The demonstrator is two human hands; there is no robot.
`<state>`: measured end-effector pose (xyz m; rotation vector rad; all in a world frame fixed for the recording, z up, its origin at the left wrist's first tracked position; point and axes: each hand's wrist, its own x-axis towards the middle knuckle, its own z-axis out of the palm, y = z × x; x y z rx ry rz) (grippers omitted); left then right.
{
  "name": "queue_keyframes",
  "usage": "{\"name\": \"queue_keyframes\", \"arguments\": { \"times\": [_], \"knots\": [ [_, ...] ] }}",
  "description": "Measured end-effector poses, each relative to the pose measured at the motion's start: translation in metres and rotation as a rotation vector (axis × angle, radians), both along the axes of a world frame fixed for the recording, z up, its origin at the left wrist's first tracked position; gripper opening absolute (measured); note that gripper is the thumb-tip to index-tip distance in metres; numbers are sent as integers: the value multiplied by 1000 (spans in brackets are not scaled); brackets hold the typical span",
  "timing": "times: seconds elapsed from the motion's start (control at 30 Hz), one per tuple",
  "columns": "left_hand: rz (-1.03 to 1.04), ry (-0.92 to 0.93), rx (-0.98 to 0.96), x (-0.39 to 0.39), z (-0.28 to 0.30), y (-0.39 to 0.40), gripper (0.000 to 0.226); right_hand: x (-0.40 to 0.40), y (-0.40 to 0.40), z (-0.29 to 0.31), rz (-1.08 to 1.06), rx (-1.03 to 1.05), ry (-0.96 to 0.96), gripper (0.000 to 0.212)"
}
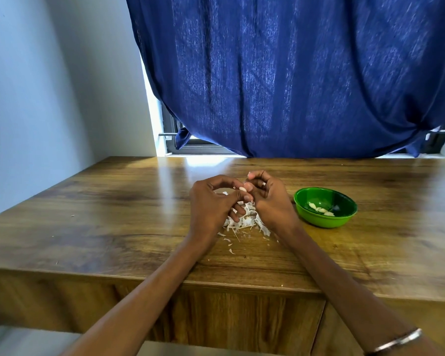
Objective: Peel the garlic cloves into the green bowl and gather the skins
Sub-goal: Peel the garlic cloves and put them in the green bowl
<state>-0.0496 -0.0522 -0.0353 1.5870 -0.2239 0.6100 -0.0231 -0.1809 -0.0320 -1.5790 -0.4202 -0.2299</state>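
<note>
Small pale garlic clove [242, 189] pinched between left hand [211, 204] and right hand [270, 199], both grips closed narrow on it; round green plastic bowl [325, 219] just rightward, nearer the right hand.

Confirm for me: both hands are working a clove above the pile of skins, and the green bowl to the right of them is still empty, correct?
Not quite. The head view shows the green bowl already holds a few peeled cloves. The rest stands: the left hand and right hand pinch a clove above the skins.
</note>
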Motion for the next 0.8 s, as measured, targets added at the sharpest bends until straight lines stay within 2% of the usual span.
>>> {"name": "queue_keyframes", "arguments": {
  "times": [0.2,0.37,0.8],
  "knots": [
    [18,-31,-16,4,0,4,9,2,-1,0,-1,86,55,27],
    [10,-16,-66,6,-1,6,11,-1,-2,4,133,329,183,23],
    [-7,28,-141,14,-4,9,14,-7,-4,4,26,142,28,12]
  ]
}}
